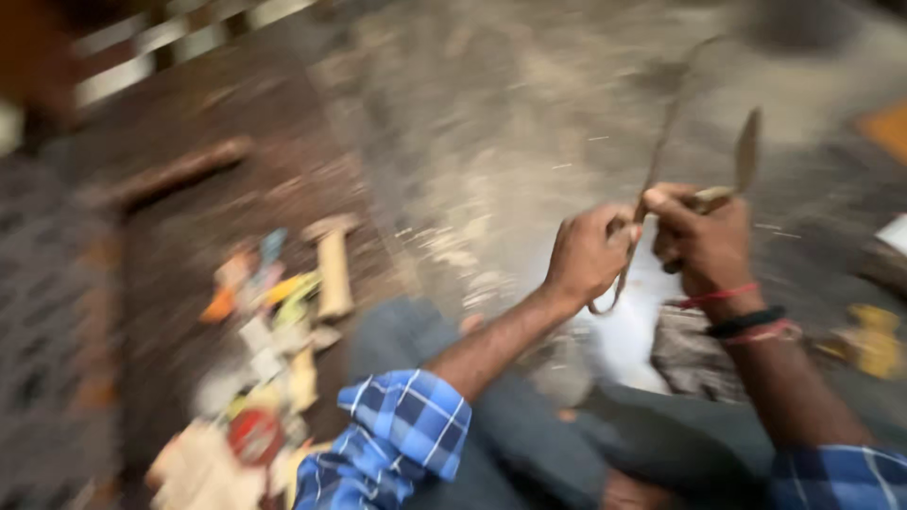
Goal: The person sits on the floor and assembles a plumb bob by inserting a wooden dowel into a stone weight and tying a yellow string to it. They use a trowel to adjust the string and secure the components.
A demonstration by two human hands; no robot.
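Observation:
The picture is heavily blurred. My left hand [588,253] is closed around a long thin brown strip [661,142] that rises up and away and also loops below the fist. My right hand [704,241] sits right beside it, gripping the handle of a knife [746,156] whose blade points upward. The two hands nearly touch at the strip. Red and black bands circle my right wrist. Blue checked sleeves cover both arms.
A dark brown board [217,208] lies at the left with a wooden mallet [333,269] and a scatter of small colourful items [260,378]. My legs in grey trousers [529,416] are below. The floor [491,113] is grey and speckled. A yellow object [874,340] sits at right.

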